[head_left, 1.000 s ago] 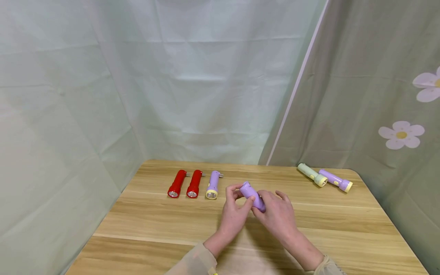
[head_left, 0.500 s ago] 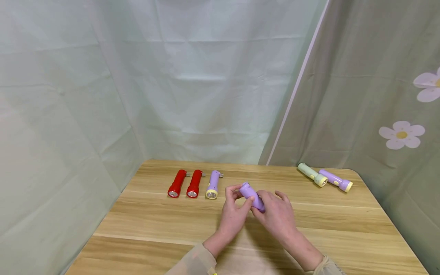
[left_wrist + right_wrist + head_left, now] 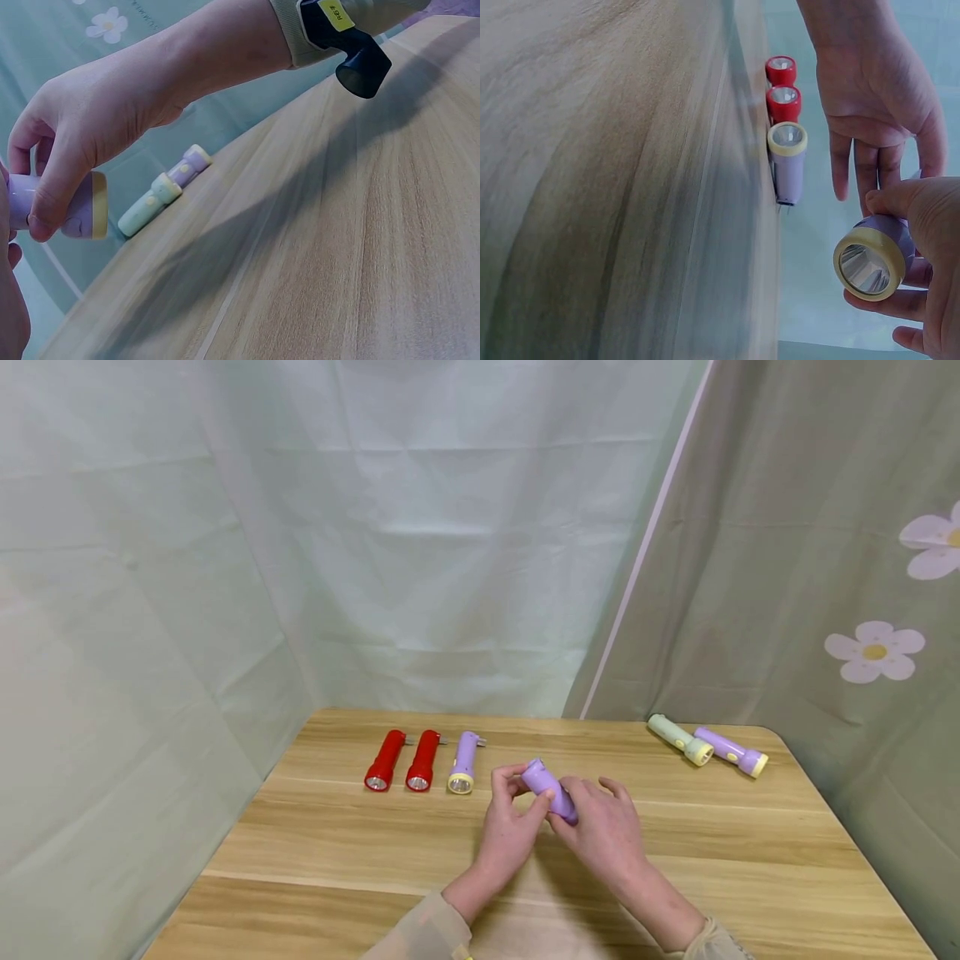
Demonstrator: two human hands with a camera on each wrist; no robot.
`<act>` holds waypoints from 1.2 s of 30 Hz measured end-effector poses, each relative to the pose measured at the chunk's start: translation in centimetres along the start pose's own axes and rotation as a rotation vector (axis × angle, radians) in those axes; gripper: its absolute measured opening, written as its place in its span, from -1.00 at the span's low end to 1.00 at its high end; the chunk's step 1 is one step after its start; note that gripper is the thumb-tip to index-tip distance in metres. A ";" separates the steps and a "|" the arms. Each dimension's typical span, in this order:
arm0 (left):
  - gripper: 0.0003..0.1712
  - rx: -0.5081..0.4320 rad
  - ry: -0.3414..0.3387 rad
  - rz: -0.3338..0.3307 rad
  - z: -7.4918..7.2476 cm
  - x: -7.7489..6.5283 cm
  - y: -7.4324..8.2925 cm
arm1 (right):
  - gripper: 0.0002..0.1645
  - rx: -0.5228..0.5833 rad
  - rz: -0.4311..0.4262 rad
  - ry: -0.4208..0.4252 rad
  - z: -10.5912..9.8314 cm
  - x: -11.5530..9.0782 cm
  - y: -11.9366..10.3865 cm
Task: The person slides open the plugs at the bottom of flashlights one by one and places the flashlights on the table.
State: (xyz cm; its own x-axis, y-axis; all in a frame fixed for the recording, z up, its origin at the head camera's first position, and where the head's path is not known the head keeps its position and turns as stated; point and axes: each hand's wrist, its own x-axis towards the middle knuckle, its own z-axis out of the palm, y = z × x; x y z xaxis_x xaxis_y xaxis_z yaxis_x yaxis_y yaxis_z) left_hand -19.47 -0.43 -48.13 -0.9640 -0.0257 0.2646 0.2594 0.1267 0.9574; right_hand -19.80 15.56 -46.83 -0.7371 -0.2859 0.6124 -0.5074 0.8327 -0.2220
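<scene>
Both hands hold one purple flashlight above the middle of the table. At its tail end my left hand pinches the body between thumb and fingers. My right hand grips it near the head. In the right wrist view its yellow rim and reflector face the camera, and the lamp looks unlit. Left of the hands lie a red flashlight, a second red flashlight and a purple flashlight in a row, lenses toward me. Prongs stick out from their tail ends.
At the table's back right lie a pale green flashlight and another purple flashlight, side by side and slanted. The wooden table ends at hanging cloth behind and on both sides.
The purple flashlight in the hands has turned very slightly about its length. Both hands stay in nearly the same place, and the flashlights on the table have not moved.
</scene>
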 end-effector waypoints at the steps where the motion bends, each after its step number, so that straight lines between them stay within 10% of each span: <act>1: -0.42 -0.003 -0.002 0.001 0.0 0.0 0.0 | -0.55 0.000 -0.001 0.001 0.0 0.0 0.0; 36: -0.43 -0.006 -0.020 0.029 -0.1 -0.1 -0.3 | -0.52 -0.022 -0.003 -0.023 0.0 -0.1 0.0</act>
State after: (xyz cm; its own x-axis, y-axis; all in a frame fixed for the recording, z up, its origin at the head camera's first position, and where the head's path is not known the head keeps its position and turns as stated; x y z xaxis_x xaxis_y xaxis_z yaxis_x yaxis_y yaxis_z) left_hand -19.42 -0.59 -48.40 -0.9570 -0.0021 0.2900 0.2876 0.1207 0.9501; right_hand -19.75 15.62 -46.93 -0.7456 -0.2993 0.5954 -0.4999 0.8420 -0.2028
